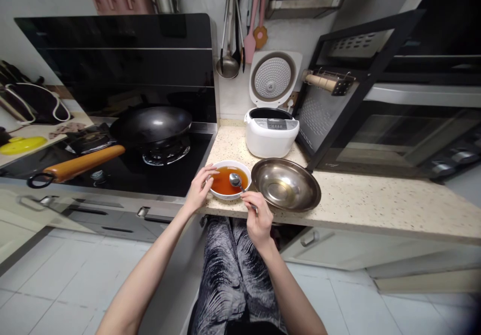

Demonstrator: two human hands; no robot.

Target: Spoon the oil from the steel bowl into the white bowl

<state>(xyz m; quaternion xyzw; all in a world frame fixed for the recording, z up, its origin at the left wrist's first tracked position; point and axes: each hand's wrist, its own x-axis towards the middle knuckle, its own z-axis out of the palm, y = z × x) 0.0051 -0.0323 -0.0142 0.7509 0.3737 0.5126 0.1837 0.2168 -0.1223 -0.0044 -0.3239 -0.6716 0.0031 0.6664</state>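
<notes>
A white bowl [249,170] of clear reddish-brown liquid [224,180] stands near the counter's front edge. My right hand [258,215] is closed around the handle of a metal spoon [235,179], whose head is at the liquid inside the bowl. On the bowl's left side is my left hand [200,187], its fingers stretched out over the rim and a little apart. Whether those fingertips press on the rim is hard to see. Just right of the bowl sits a wide, shallow metal basin [300,187], with nothing in it.
Behind the bowl stands a white rice cooker [272,137], lid raised. A black wok [154,124] sits on the stove to the left, its wooden handle [88,163] pointing toward me. An oven [394,134] in a black rack stands right. Utensils hang on the wall.
</notes>
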